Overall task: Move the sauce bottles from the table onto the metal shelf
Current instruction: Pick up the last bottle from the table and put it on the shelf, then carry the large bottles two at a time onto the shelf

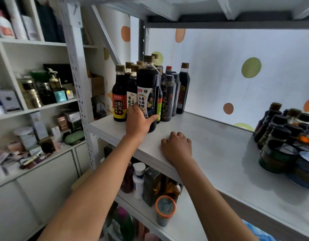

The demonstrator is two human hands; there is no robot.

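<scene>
A tall dark vinegar bottle (148,87) with a white label and gold cap stands at the front of the white metal shelf (211,150), left end. My left hand (138,121) grips its lower part, thumb on the right side. Behind and beside it stand several dark sauce bottles (167,94), including a red-labelled one (119,100). My right hand (176,146) rests as a closed fist on the shelf board near its front edge, holding nothing.
More dark bottles and jars (285,140) crowd the shelf's right end. The lower shelf holds a white bottle (138,180), a dark box and an orange-lidded jar (165,209). A white cabinet (37,105) with boxes and tins stands at left.
</scene>
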